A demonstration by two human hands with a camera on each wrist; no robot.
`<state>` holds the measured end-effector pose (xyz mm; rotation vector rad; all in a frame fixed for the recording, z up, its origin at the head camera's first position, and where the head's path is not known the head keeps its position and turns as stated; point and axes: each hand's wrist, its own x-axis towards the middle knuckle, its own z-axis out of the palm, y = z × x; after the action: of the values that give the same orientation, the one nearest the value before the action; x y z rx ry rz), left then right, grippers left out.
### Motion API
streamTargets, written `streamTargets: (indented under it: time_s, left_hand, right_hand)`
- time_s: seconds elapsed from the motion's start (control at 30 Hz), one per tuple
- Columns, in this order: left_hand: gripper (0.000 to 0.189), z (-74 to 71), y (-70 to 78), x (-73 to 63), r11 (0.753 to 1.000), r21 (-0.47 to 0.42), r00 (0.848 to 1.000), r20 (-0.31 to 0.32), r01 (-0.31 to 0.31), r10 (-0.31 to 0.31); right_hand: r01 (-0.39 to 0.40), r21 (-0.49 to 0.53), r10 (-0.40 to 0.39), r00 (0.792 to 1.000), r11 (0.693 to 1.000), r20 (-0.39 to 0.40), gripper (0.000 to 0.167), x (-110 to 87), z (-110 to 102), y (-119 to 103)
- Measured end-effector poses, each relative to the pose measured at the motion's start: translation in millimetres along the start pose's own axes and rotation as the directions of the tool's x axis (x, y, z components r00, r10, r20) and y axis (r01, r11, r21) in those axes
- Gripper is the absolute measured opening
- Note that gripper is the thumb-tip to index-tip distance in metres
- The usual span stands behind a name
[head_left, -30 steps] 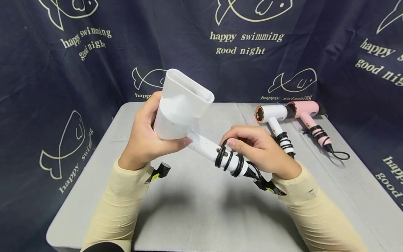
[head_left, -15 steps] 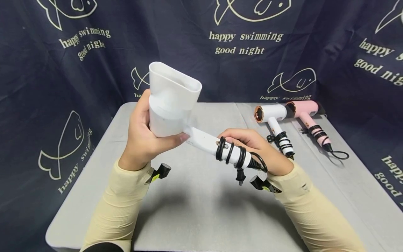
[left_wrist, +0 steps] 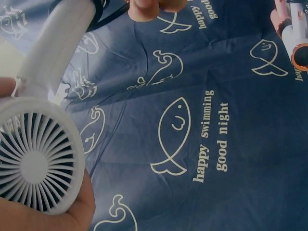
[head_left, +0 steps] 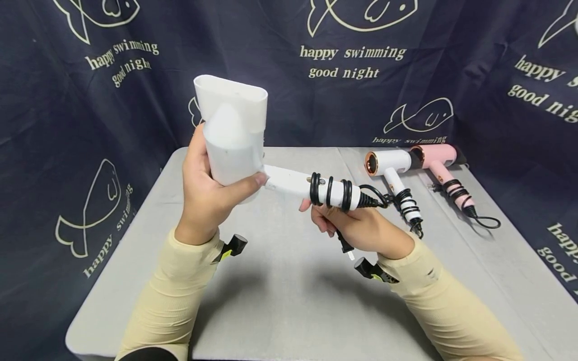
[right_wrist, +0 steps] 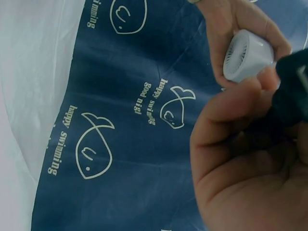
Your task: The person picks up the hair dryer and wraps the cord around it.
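My left hand (head_left: 203, 195) grips the barrel of a white hair dryer (head_left: 235, 155) above the table, its thumb near the handle joint. The wide, flat nozzle points upward, and the round slotted intake grille (left_wrist: 33, 166) shows in the left wrist view. Black power cord (head_left: 346, 194) is coiled around the handle, which extends to the right. Below that handle, my right hand (head_left: 366, 228) has its fingers curled around part of the cord. The black plug (head_left: 345, 244) hangs out beside the palm. In the right wrist view these fingers (right_wrist: 216, 130) bend around something dark, partly hidden.
A second white hair dryer (head_left: 393, 163) and a pink hair dryer (head_left: 440, 155) lie at the right back of the grey table (head_left: 280, 311), their cords wound on their handles. A dark blue printed curtain (head_left: 289, 100) hangs behind the table.
The white hair dryer has moved up and left, its handle turning nearer to level. My right hand has slid from beside the handle to below it, its fingers now around the cord near the plug.
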<state>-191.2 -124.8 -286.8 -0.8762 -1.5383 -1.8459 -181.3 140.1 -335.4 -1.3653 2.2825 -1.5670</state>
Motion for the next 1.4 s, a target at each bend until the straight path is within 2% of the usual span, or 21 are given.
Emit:
streamTargets:
  time_s: [0.13,0.27,0.4,0.6,0.77,0.87,1.07,1.13,1.3,1.4]
  left_hand:
    - [0.077,1.1,-1.8,-0.2,1.000,0.007,1.000,-0.026,-0.008,0.008]
    - [0.075,2.2,-2.5,-1.1,0.998,0.057,0.997,-0.069,-0.017,0.021]
    - [0.069,5.9,0.1,-0.1,0.996,0.081,0.994,-0.106,-0.027,0.035]
    - [0.068,12.8,8.1,2.4,0.994,0.098,0.990,-0.130,-0.046,0.058]
    - [0.072,15.7,9.4,3.0,0.986,0.158,0.987,-0.137,-0.060,0.082]
    - [0.073,15.4,7.4,2.4,0.978,0.199,0.984,-0.146,-0.069,0.099]
    - [0.074,12.1,-6.4,0.2,0.945,0.308,0.979,-0.132,-0.107,0.153]
    - [0.074,9.7,-12.8,-1.1,0.929,0.351,0.978,-0.124,-0.117,0.170]
    - [0.072,5.5,-22.8,-2.7,0.890,0.425,0.969,-0.101,-0.165,0.227]
    - [0.071,6.4,-24.2,-2.9,0.865,0.461,0.961,-0.081,-0.199,0.265]
  right_hand:
    - [-0.002,0.020,0.003,0.999,1.000,-0.049,0.023,2.1,4.8,-2.3]
    - [-0.123,-0.003,0.123,0.991,0.992,-0.058,0.020,1.3,8.2,-7.2]
    - [-0.248,-0.029,0.246,0.968,0.968,-0.054,0.019,-1.4,10.3,-12.7]
    - [-0.298,-0.132,0.294,0.954,0.945,-0.054,0.021,-3.5,12.6,-18.8]
    - [-0.276,-0.263,0.273,0.961,0.924,-0.049,0.021,-5.9,13.3,-22.0]
    - [-0.245,-0.360,0.240,0.969,0.900,-0.060,0.022,-6.9,13.9,-23.8]
    - [-0.182,-0.589,0.146,0.983,0.788,-0.109,0.032,-10.0,13.5,-26.8]
    - [-0.170,-0.620,0.126,0.985,0.766,-0.114,0.035,-11.1,13.3,-27.5]
    - [-0.169,-0.637,0.098,0.984,0.752,-0.146,0.036,-12.5,11.4,-32.7]
    - [-0.187,-0.618,0.088,0.978,0.764,-0.186,0.036,-13.2,9.5,-35.9]
